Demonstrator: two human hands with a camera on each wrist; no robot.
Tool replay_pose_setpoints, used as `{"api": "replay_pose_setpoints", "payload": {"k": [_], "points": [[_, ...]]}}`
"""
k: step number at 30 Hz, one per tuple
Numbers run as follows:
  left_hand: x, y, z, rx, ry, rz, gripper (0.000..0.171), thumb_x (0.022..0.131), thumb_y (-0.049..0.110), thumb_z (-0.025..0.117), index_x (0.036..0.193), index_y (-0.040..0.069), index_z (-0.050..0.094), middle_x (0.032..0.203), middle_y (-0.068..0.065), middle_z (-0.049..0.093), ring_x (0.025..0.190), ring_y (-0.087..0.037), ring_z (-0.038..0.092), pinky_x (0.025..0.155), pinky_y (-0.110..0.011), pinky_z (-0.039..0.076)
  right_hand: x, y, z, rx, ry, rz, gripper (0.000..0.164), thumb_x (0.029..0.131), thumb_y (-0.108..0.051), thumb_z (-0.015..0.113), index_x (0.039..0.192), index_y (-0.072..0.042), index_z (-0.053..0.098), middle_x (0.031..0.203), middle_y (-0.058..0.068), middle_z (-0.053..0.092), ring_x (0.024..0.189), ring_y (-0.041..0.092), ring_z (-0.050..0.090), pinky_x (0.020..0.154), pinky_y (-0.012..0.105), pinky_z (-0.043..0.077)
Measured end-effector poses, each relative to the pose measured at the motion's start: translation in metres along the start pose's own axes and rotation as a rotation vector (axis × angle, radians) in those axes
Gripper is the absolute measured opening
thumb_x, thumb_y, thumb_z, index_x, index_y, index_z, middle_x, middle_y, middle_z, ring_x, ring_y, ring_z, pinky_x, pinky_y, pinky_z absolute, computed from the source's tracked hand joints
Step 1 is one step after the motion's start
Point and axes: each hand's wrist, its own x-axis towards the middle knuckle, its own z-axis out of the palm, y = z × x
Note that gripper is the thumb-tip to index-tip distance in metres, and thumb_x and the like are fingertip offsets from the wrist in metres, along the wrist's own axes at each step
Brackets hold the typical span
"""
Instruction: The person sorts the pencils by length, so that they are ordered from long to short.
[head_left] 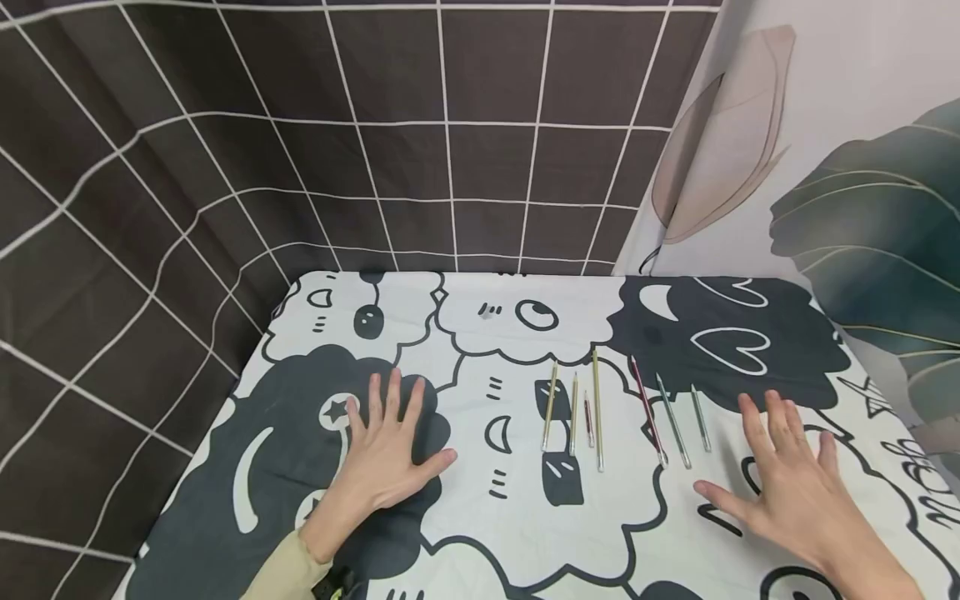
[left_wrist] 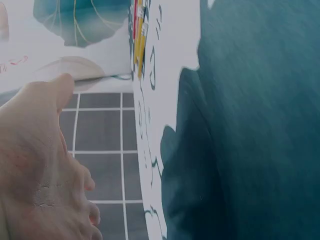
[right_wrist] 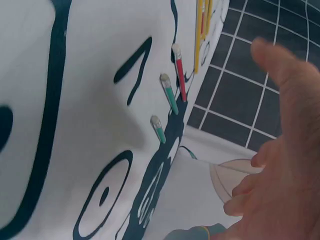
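Note:
My left hand is spread above the dark patch of the printed cloth, fingers pointing away and nothing held. To the right, my right hand is likewise spread, with a gap between palm and cloth in the right wrist view. Between the hands lies a loose row of pencils of differing lengths. Three are yellow, including a long yellow pencil. A short red pencil lies among them. Farther right are a long red pencil, a longer green pencil and a shorter green pencil, nearest my right hand.
A white cloth printed with black cartoon shapes covers the tabletop. Behind and to the left hangs a dark curtain with a white grid. A pale leaf-patterned sheet hangs at the right.

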Motion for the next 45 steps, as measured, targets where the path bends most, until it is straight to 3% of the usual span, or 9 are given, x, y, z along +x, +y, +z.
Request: {"api": "replay_pose_setpoints", "payload": {"k": [4,6,8,12,15,23,28,35,45], "points": [[0.006,0.008,0.000,-0.010,0.011,0.037,0.102,0.087,0.071,0.053,0.159,0.006,0.020,0.163,-0.024,0.002,0.147,-0.045,-0.009,0.106,-0.075,0.002,0.003,0.000,0.000,0.023,0.110,-0.070,0.114,0.075,-0.051,0.081,0.155,0.005,0.021,0.142,0.041,0.038,0.130,0.055,0.040,0.099,0.072,0.028],[0.008,0.012,0.000,-0.023,0.011,0.044,0.102,0.088,0.070,0.054,0.159,0.005,0.020,0.163,-0.025,0.004,0.148,-0.045,-0.008,0.107,-0.074,0.004,0.004,-0.001,-0.001,0.024,0.165,-0.095,0.104,0.077,-0.044,0.082,0.150,0.009,0.031,0.130,0.040,0.052,0.105,0.055,0.058,0.084,0.067,0.043],[0.010,0.016,-0.001,-0.041,0.012,0.045,0.101,0.088,0.067,0.057,0.159,0.005,0.020,0.163,-0.026,0.006,0.148,-0.046,-0.004,0.109,-0.072,0.008,0.006,-0.003,-0.002,0.016,0.199,-0.098,0.092,0.076,-0.037,0.083,0.143,0.012,0.041,0.111,0.036,0.063,0.081,0.050,0.065,0.065,0.062,0.048],[0.014,0.024,0.000,-0.098,0.044,0.048,0.097,0.088,0.060,0.061,0.157,0.003,0.025,0.161,-0.026,0.018,0.147,-0.046,0.014,0.103,-0.068,0.030,0.007,-0.010,-0.003,0.042,0.201,-0.047,0.065,0.073,-0.021,0.083,0.127,0.007,0.058,0.087,0.022,0.070,0.065,0.035,0.067,0.049,0.052,0.047],[0.018,0.032,0.002,-0.144,0.098,0.071,0.090,0.090,0.056,0.062,0.154,0.000,0.033,0.154,-0.027,0.034,0.139,-0.045,0.034,0.096,-0.064,0.041,0.008,-0.014,-0.003,0.076,0.198,-0.024,0.051,0.073,-0.014,0.082,0.117,0.002,0.064,0.087,0.015,0.073,0.067,0.028,0.069,0.047,0.045,0.047],[0.033,0.063,0.007,-0.289,0.234,0.113,0.059,0.090,0.035,0.069,0.137,0.001,0.056,0.118,-0.020,0.067,0.094,-0.034,0.070,0.074,-0.047,0.055,0.016,-0.018,-0.002,0.116,0.211,-0.020,0.044,0.073,-0.010,0.081,0.112,-0.001,0.065,0.084,0.008,0.073,0.063,0.022,0.068,0.048,0.038,0.046],[0.044,0.085,0.017,-0.420,0.276,0.133,0.040,0.086,0.018,0.073,0.123,0.004,0.066,0.100,-0.011,0.072,0.070,-0.015,0.069,0.063,-0.035,0.054,0.019,-0.020,0.000,0.141,0.216,-0.034,0.043,0.072,-0.007,0.081,0.111,0.002,0.065,0.082,0.009,0.072,0.061,0.021,0.067,0.048,0.036,0.047],[0.058,0.115,0.030,-0.614,0.209,0.119,0.034,0.085,0.010,0.074,0.117,0.000,0.068,0.089,-0.012,0.071,0.062,-0.007,0.066,0.057,-0.022,0.050,0.020,-0.022,0.002,0.159,0.184,-0.007,0.044,0.074,-0.006,0.081,0.113,0.004,0.063,0.082,0.010,0.072,0.062,0.021,0.067,0.049,0.036,0.047],[0.082,0.147,0.049,-0.702,0.187,0.123,0.030,0.081,0.007,0.075,0.109,-0.003,0.070,0.072,-0.005,0.068,0.051,-0.001,0.053,0.050,-0.019,0.042,0.026,-0.024,0.006,0.189,0.174,-0.005,0.039,0.076,-0.003,0.079,0.110,0.006,0.063,0.081,0.011,0.071,0.062,0.020,0.066,0.049,0.031,0.048]]}}
